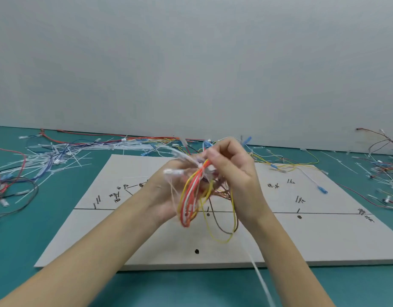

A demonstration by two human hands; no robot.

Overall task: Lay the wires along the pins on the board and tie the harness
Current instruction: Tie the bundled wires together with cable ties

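wire bundle held above the board, not yet laid

we note the teal surface [213,289] first, then the pale board [301,240] lying flat on it, marked with drawn lines, handwritten labels and dark dots; we cannot tell whether any pins stand in it. loose wires and white cable ties [58,156] are scattered on the surface to the left, along the back wall and to the right.

both hands are raised over the middle of the board. the left hand [164,196] cups the wire bundle [197,196] from below, fingers curled round it. the right hand [233,165] pinches at the top of the same bundle, fingers bent. motion blur hides the exact fingertip contact.

the bundle is a loose loop of red, yellow, white and brown wires, hanging clear of the board. a white cable tie [262,282] trails down from it toward the near edge.

our judgement: the wires are light, thin and limp, will spring and tangle, and hold no shape alone. best gripped where the strands gather at the top, not by single loops, and the small terminals look snag-prone.
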